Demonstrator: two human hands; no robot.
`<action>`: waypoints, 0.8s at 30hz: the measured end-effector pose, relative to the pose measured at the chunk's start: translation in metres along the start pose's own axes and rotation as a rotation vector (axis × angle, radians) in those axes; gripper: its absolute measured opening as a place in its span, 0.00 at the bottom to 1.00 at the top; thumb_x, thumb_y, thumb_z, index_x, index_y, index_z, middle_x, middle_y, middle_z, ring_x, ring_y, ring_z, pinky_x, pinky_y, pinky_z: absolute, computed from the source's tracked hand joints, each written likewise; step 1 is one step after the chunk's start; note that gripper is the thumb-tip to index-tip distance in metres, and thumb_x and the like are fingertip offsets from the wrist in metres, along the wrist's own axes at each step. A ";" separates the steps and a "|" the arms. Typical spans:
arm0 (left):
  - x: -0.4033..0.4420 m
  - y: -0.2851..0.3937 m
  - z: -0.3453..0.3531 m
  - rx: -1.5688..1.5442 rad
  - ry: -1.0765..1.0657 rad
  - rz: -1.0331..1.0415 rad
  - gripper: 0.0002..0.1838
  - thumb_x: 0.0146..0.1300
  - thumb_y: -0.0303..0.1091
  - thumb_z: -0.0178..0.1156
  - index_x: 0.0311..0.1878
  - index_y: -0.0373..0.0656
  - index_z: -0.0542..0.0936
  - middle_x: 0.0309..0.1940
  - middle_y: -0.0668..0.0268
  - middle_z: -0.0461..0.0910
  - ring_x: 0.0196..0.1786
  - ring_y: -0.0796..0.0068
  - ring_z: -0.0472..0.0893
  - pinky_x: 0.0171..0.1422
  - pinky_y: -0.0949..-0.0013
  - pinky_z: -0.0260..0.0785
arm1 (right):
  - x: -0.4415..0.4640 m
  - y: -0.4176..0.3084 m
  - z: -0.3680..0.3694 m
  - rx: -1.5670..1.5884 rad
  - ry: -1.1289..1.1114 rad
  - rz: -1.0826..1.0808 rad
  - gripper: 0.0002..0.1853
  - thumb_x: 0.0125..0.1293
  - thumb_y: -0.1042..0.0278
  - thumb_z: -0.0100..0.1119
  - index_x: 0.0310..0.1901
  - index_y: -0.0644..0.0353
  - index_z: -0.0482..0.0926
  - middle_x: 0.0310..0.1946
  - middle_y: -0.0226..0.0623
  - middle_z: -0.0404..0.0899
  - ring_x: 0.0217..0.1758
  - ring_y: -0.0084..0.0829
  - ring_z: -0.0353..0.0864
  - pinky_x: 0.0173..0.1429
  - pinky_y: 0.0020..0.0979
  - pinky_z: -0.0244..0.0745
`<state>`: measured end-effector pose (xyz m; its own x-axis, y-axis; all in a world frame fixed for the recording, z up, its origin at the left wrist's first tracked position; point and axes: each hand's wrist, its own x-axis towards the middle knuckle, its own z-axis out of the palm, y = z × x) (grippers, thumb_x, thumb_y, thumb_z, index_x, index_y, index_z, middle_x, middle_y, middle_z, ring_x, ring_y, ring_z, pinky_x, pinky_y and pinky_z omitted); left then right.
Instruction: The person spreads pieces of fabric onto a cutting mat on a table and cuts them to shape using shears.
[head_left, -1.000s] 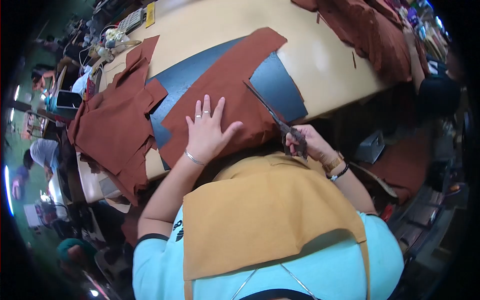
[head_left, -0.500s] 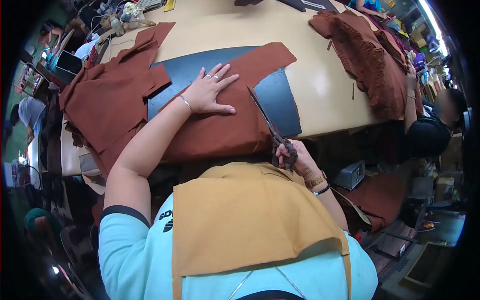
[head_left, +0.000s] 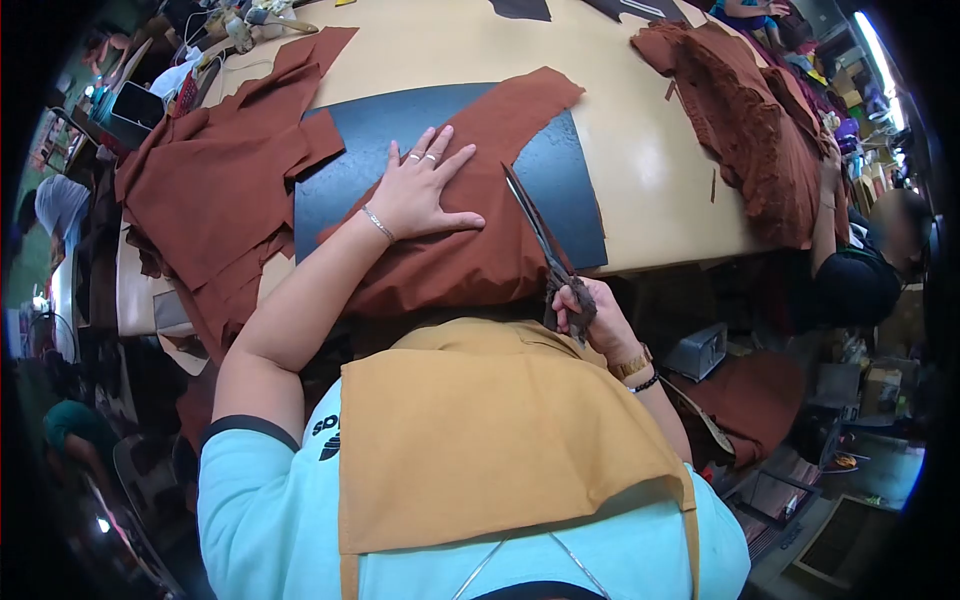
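My left hand (head_left: pixel 420 190) lies flat with its fingers spread, pressing on a piece of rust-brown leather-like material (head_left: pixel 450 265). That piece lies over a dark blue-grey board (head_left: pixel 345 160) and hangs over the near table edge. My right hand (head_left: pixel 590 315) grips long scissors (head_left: pixel 530 220) by handles wrapped in dark material. The blades point away from me, up and to the left, along the right part of the brown piece, and look nearly closed. Where the blades touch the material I cannot tell.
More brown pieces (head_left: pixel 220 180) lie in a pile on the left of the pale table (head_left: pixel 650 190). A crumpled brown heap (head_left: pixel 750 130) covers the right side, beside a co-worker in dark clothing (head_left: pixel 860 275). A brush (head_left: pixel 280 20) lies at the back left.
The brown piece has shifted on the board, baring more of the board at the left. My left hand has slid slightly with it. The scissors stay in my right hand.
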<state>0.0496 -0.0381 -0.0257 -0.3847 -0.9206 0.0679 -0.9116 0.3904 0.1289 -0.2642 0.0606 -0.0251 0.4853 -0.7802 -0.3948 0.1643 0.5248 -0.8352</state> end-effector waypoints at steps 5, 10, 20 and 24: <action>-0.010 0.018 0.002 0.029 0.026 -0.090 0.57 0.48 0.81 0.53 0.77 0.57 0.55 0.78 0.52 0.46 0.79 0.47 0.46 0.71 0.25 0.38 | 0.000 0.002 0.000 -0.001 0.000 -0.002 0.12 0.65 0.60 0.65 0.34 0.59 0.78 0.26 0.27 0.78 0.25 0.18 0.79 0.31 0.22 0.76; -0.020 0.036 0.002 0.030 0.053 -0.159 0.52 0.55 0.78 0.50 0.77 0.56 0.55 0.77 0.50 0.46 0.79 0.45 0.46 0.72 0.26 0.38 | 0.003 0.006 -0.002 -0.022 0.016 -0.001 0.12 0.66 0.59 0.64 0.35 0.59 0.78 0.26 0.26 0.78 0.25 0.18 0.78 0.30 0.22 0.75; 0.040 -0.017 -0.024 0.047 0.093 0.292 0.36 0.59 0.63 0.60 0.65 0.51 0.70 0.75 0.58 0.54 0.78 0.55 0.50 0.73 0.28 0.39 | -0.002 0.004 0.002 -0.056 0.036 -0.013 0.13 0.67 0.57 0.64 0.34 0.59 0.78 0.23 0.27 0.78 0.24 0.18 0.78 0.31 0.23 0.75; 0.046 -0.027 -0.009 0.031 -0.042 0.281 0.49 0.55 0.75 0.53 0.74 0.55 0.59 0.77 0.55 0.49 0.78 0.50 0.48 0.73 0.29 0.39 | 0.000 -0.002 0.003 -0.042 0.022 -0.008 0.14 0.67 0.56 0.63 0.33 0.59 0.78 0.22 0.28 0.78 0.24 0.19 0.78 0.31 0.24 0.75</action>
<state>0.0573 -0.0911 -0.0169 -0.6276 -0.7765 0.0554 -0.7723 0.6300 0.0809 -0.2615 0.0607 -0.0226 0.4651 -0.7920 -0.3955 0.1319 0.5038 -0.8537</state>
